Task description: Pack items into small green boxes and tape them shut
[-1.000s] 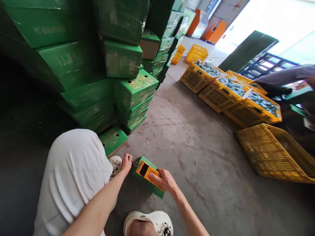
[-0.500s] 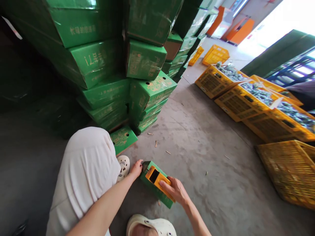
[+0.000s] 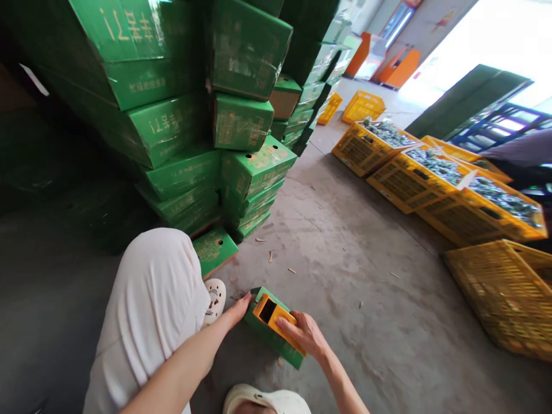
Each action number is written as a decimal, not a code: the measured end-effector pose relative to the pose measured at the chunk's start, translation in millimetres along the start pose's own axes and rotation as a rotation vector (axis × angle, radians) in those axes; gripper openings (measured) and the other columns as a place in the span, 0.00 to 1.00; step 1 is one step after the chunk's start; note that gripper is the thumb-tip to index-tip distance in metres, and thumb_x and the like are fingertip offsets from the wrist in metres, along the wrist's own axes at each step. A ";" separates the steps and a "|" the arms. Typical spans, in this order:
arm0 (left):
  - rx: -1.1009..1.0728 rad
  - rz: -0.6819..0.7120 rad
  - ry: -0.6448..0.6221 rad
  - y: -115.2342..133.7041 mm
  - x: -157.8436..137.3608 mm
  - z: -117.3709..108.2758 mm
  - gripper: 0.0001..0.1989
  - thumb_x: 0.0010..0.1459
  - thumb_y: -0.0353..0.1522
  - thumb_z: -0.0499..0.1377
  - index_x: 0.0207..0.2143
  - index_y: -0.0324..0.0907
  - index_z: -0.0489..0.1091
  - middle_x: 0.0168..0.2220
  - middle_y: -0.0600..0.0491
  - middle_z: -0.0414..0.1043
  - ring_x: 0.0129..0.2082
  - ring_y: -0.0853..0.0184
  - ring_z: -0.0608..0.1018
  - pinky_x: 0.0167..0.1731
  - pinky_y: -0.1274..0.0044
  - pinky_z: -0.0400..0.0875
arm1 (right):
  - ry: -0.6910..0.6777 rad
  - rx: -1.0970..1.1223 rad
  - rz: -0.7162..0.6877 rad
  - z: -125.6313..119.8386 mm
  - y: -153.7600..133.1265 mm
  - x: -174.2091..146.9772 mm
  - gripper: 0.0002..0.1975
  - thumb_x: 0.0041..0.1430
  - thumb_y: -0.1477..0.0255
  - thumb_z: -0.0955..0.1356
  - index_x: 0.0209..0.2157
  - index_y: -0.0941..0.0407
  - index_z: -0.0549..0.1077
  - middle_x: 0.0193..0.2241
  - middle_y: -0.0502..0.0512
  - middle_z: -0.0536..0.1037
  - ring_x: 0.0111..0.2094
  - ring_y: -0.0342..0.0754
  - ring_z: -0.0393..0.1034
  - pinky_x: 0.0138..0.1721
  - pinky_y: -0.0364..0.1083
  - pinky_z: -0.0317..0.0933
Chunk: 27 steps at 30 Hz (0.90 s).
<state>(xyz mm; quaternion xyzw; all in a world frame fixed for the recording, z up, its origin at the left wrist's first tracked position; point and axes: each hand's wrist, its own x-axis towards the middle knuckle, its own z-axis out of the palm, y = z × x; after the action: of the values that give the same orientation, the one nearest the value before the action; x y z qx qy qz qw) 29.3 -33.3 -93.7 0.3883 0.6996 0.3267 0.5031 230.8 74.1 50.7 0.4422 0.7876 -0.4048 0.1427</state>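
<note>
In the head view, low at centre frame, my right hand was wrapped around the yellow tool (image 3: 276, 323), held along the top of the green box (image 3: 271, 338) on the floor (image 3: 345, 345). Apart from it, my left hand (image 3: 238, 309), curled and clear a second earlier, had straightened its fingers to the box's upper-left end; I couldn't tell whether they pressed. The box seemed better steadied for that.
</note>
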 end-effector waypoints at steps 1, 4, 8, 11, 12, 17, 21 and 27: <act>-0.001 -0.010 -0.004 -0.7 -1.5 -1.8 0.34 0.58 0.37 0.62 0.67 0.48 0.65 0.64 0.46 0.71 0.67 0.55 0.70 0.66 0.64 0.65 | -0.003 0.008 0.002 -0.3 -0.4 -0.6 0.32 0.55 0.38 0.62 0.24 0.55 0.64 0.21 0.47 0.62 0.25 0.42 0.56 0.24 0.43 0.46; -0.012 -0.009 -0.044 -0.6 0.8 -16.4 0.44 0.51 0.34 0.65 0.71 0.47 0.58 0.70 0.45 0.63 0.70 0.53 0.65 0.69 0.64 0.59 | -0.001 0.033 0.006 -1.1 -2.0 -1.9 0.31 0.55 0.38 0.63 0.25 0.55 0.65 0.21 0.47 0.62 0.25 0.43 0.57 0.24 0.42 0.46; 0.085 0.141 -0.435 12.4 12.7 -38.4 0.71 0.34 0.33 0.74 0.76 0.51 0.39 0.77 0.43 0.38 0.75 0.44 0.49 0.70 0.57 0.52 | 0.014 0.034 0.000 -2.8 -3.4 -2.2 0.32 0.54 0.38 0.63 0.24 0.55 0.66 0.21 0.47 0.63 0.25 0.43 0.56 0.25 0.43 0.46; 0.301 0.200 -0.491 23.0 15.5 -41.8 0.83 0.22 0.40 0.80 0.75 0.57 0.33 0.77 0.43 0.16 0.73 0.36 0.29 0.67 0.42 0.40 | 0.009 0.035 -0.012 -4.2 -3.2 -1.5 0.32 0.54 0.38 0.63 0.24 0.56 0.66 0.21 0.47 0.62 0.25 0.43 0.56 0.25 0.43 0.45; 0.352 0.225 -0.451 25.2 15.1 -40.9 0.83 0.21 0.42 0.80 0.75 0.58 0.34 0.76 0.44 0.14 0.73 0.35 0.25 0.66 0.39 0.35 | 0.007 0.035 -0.016 -4.3 -2.7 -1.1 0.32 0.55 0.38 0.63 0.24 0.56 0.66 0.21 0.47 0.62 0.25 0.43 0.56 0.25 0.43 0.45; 0.348 0.266 -0.373 24.5 14.2 -37.7 0.69 0.28 0.49 0.79 0.72 0.64 0.50 0.77 0.50 0.16 0.75 0.37 0.30 0.67 0.40 0.36 | -0.010 0.035 -0.016 -3.9 0.8 3.0 0.33 0.56 0.38 0.63 0.25 0.56 0.68 0.21 0.48 0.63 0.25 0.43 0.57 0.24 0.42 0.46; 0.246 0.262 -0.355 13.0 15.3 -37.7 0.62 0.32 0.52 0.78 0.70 0.65 0.56 0.78 0.51 0.22 0.75 0.38 0.34 0.69 0.44 0.43 | -0.049 0.068 -0.014 -6.3 0.2 5.3 0.34 0.56 0.37 0.64 0.26 0.57 0.70 0.20 0.48 0.65 0.25 0.43 0.58 0.23 0.42 0.46; 0.250 0.312 -0.321 11.0 15.5 -37.1 0.57 0.33 0.52 0.78 0.67 0.61 0.63 0.78 0.49 0.23 0.75 0.39 0.35 0.69 0.46 0.44 | -0.113 0.087 -0.003 -12.5 -7.4 2.0 0.35 0.54 0.37 0.66 0.25 0.58 0.72 0.20 0.50 0.67 0.23 0.43 0.59 0.22 0.43 0.48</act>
<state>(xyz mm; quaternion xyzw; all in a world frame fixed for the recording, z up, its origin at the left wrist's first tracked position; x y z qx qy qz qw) -6.9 -17.0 -80.9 0.5975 0.5773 0.2455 0.4994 225.3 82.8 61.2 0.4231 0.7606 -0.4633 0.1671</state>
